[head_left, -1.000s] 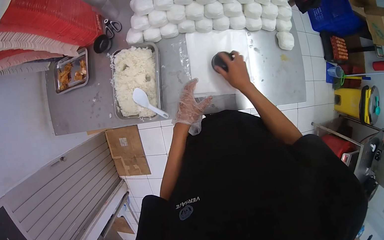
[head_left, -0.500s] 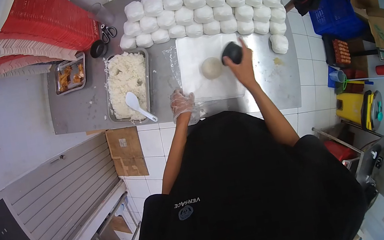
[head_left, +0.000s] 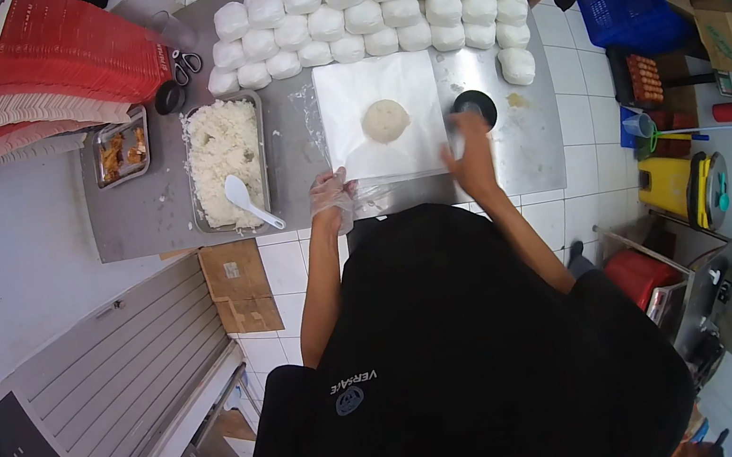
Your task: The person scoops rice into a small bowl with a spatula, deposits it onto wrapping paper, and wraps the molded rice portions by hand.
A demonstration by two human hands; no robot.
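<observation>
A round, flattened mound of rice (head_left: 386,121) lies on a stack of white wrapping paper (head_left: 344,88) in the middle of the metal table. My left hand (head_left: 331,198), in a clear plastic glove, pinches the paper's lower left corner. To the right of the paper, a small black bowl (head_left: 475,104) rests on the tabletop. My bare right hand (head_left: 473,162) is just below the bowl, thumb and fingers apart and slightly blurred, with nothing seen in it. On the left, a metal tray (head_left: 261,149) holds loose white rice with a white spoon (head_left: 249,201) lying on it.
Rows of white wrapped bundles (head_left: 349,20) are stacked along the table's far side. At the left are a small tray of brown food (head_left: 124,150), a black round container (head_left: 169,97), scissors (head_left: 185,64) and stacked red cartons (head_left: 70,55). A blue crate (head_left: 629,15) stands right of the table.
My right hand has set the black bowl down right of the paper, let go and drawn back toward me. My left hand has taken hold of the paper's corner.
</observation>
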